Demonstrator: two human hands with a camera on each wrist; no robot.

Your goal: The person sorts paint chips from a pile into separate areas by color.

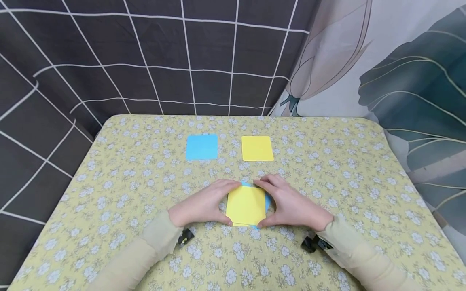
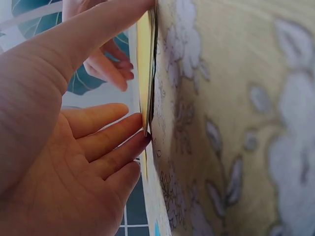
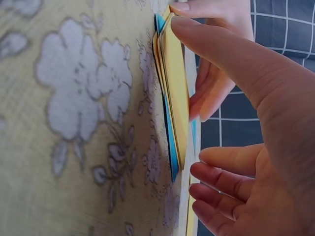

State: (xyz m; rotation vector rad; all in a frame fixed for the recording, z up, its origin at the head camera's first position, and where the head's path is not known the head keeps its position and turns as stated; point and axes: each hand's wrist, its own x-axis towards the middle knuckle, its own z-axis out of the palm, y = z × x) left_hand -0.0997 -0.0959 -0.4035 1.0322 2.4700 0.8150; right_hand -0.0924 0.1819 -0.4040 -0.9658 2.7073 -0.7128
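Note:
A small stack of square cards (image 1: 246, 205) lies on the table between both hands, a yellow card on top. Blue corners and edges stick out beneath it on the right side, so the layers are not aligned. My left hand (image 1: 205, 203) holds the stack's left side, thumb at the near corner and fingers at the far edge. On the other side my right hand (image 1: 294, 203) spans the stack, its thumb on the near right corner and its fingers by the far edge. In the right wrist view the stacked cards (image 3: 174, 93) fan slightly apart, yellow and blue.
Farther back lie a single blue card (image 1: 202, 147) and, to its right, a single yellow card (image 1: 257, 148). A yellow floral cloth (image 1: 127, 194) covers the table. Behind it hangs a dark gridded curtain (image 1: 211, 52), with a leaf-patterned one (image 1: 411, 93) at the right.

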